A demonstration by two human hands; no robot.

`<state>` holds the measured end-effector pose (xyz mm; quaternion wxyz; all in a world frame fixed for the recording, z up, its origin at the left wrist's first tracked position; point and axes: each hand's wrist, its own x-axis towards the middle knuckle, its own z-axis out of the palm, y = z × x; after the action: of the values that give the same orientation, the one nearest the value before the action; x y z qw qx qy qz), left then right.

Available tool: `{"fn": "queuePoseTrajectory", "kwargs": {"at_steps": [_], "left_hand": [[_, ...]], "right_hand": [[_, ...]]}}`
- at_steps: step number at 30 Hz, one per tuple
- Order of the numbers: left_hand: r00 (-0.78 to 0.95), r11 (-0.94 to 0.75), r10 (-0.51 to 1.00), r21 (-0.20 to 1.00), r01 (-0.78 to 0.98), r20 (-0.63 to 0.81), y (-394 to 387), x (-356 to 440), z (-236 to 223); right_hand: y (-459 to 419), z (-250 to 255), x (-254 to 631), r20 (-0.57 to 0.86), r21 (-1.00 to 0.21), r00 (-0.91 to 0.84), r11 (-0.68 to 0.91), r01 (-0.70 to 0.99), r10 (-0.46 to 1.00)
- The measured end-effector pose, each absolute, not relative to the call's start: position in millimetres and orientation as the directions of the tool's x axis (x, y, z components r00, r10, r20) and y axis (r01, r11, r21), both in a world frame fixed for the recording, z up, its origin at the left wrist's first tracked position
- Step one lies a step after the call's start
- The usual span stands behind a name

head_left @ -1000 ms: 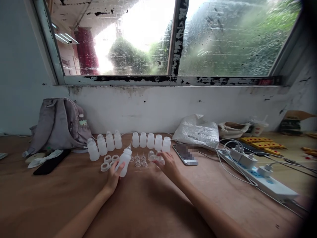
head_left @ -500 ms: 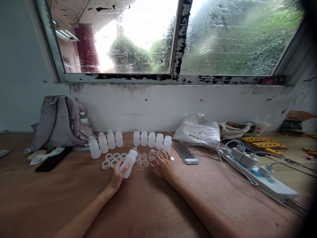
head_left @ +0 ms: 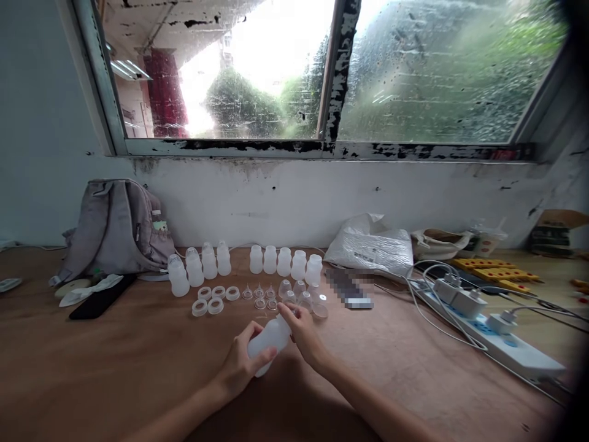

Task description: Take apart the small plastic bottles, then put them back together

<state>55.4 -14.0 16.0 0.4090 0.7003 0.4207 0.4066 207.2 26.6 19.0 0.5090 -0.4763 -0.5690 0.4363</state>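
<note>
My left hand (head_left: 242, 362) is wrapped around the body of a frosted white baby bottle (head_left: 271, 336), which tilts up to the right above the table. The fingers of my right hand (head_left: 301, 328) close over the bottle's top end and hide it; whether a clear cap is under them I cannot tell. Just beyond my hands lie white collar rings (head_left: 215, 306), clear nipples (head_left: 259, 293) and clear dome caps (head_left: 299, 288). Behind these, open bottles (head_left: 284, 263) stand in a row, with capped bottles (head_left: 194, 267) to their left.
A grey backpack (head_left: 115, 230) leans at the back left, with a black phone (head_left: 99, 301) and tissue in front. To the right are another phone (head_left: 350, 290), a silvery plastic bag (head_left: 372, 245), and a white power strip (head_left: 519, 353) with chargers and cables.
My right hand has left the dome caps and come to the bottle's top. My left hand has brought the bottle nearer and to the right, tilting it more.
</note>
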Motion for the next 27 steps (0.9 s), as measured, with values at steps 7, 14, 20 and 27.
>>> {"fn": "queuePoseTrajectory", "kwargs": {"at_steps": [7,14,20,27], "left_hand": [[0.475,0.319,0.855,0.934,-0.162,-0.210,-17.2,63.0,7.1],[0.765,0.697,0.596,0.630,-0.341,-0.245,1.8,49.9,3.7],[0.681,0.512,0.729,0.718,-0.472,-0.071,14.4,29.2,10.2],[0.614,0.539,0.737,0.794,-0.282,-0.282,15.0,31.5,8.4]], "right_hand": [[20.2,17.4,209.7,0.318,-0.947,-0.028,0.319,0.045,0.948],[22.1,28.7,218.3,0.392,-0.918,-0.248,0.393,-0.048,0.886],[34.5,29.5,226.3,0.275,-0.957,-0.277,0.234,-0.171,0.921],[36.2,32.0,229.9,0.268,-0.947,-0.221,0.214,-0.239,0.938]]}}
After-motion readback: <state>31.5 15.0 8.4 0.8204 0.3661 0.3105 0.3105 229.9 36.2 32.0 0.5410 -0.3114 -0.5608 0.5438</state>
